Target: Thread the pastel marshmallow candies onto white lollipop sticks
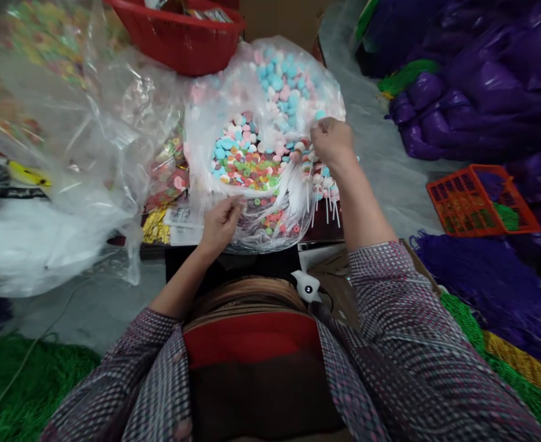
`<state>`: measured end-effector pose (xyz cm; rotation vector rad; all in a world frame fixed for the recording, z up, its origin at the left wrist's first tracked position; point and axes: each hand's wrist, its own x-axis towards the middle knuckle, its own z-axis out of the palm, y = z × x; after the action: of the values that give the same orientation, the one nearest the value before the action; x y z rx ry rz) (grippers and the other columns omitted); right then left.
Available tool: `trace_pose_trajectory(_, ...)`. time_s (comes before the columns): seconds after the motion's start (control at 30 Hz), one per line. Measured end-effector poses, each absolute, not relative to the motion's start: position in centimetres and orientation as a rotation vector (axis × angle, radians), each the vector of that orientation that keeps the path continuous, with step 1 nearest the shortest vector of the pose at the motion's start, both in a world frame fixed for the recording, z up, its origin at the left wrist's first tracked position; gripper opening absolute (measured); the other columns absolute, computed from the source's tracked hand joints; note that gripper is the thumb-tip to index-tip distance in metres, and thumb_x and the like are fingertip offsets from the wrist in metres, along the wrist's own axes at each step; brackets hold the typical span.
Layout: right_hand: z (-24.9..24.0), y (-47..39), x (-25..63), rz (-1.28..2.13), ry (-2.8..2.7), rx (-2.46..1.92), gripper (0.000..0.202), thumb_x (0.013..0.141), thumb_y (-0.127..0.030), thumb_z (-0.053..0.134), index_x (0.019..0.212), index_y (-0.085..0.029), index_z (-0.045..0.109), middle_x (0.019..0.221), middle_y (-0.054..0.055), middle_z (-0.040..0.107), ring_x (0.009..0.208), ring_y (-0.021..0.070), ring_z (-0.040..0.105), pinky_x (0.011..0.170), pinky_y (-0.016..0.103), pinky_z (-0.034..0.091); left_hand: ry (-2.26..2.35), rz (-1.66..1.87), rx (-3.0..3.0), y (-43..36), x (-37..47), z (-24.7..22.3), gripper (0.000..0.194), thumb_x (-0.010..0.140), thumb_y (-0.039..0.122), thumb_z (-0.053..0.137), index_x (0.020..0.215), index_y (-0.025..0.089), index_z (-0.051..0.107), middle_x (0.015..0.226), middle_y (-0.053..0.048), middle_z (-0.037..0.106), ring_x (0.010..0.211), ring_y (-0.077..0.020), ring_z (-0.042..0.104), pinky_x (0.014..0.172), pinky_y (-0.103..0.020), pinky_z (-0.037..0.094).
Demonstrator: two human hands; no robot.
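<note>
My left hand (223, 224) is closed in a pinch at the near left edge of a clear plastic bag (261, 239); what lies between its fingertips is too small to make out. My right hand (333, 141) is closed above the right side of the pile, and its grip is hidden. A blue candy (320, 115) shows just past its fingers. In front of my hands lie pink, white and blue round candies (226, 146) and small coloured ring candies (247, 169). White lollipop sticks (328, 205) poke out below my right hand, and a bundle of white sticks (291, 187) lies between my hands.
A red basin (182, 40) stands at the back. Large clear bags of candies (44, 104) fill the left side. To the right are purple bags (477, 92), an orange crate (463, 202) and purple strands (491, 288). Green strands (31, 380) lie at lower left.
</note>
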<state>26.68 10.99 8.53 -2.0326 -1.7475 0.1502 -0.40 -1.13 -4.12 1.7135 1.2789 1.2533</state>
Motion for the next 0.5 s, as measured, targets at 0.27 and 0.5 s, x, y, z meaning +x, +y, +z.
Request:
trace_pose_trajectory(0.27, 8.4, 3.2, 22.2, 0.111, -2.323, -2.028, 0.039, 0.102, -0.015, 0.039, 0.117, -0.013, 0.075, 0.126, 0.018, 0.073, 0.111, 0.0299, 0.065, 0.094, 0.041, 0.048, 1.285, 1.242, 1.794, -1.5, 0.0, -3.9, 0.031, 0.097, 0.035, 0.062, 0.114, 0.015, 0.078, 0.108, -0.010, 0.083, 0.099, -0.0210, 0.077, 0.091, -0.032, 0.060)
trace_pose_trajectory(0.5, 3.8, 0.8, 21.0, 0.069, -2.631, -1.910, 0.041, 0.099, -0.010, 0.040, 0.120, -0.016, 0.074, 0.128, 0.020, 0.068, 0.107, 0.0311, 0.056, 0.080, 0.040, 0.041, 1.278, 1.231, 1.866, -1.6, 0.0, -3.7, 0.030, 0.097, 0.033, 0.058, 0.113, 0.018, 0.079, 0.110, -0.007, 0.084, 0.101, -0.0190, 0.077, 0.091, -0.030, 0.059)
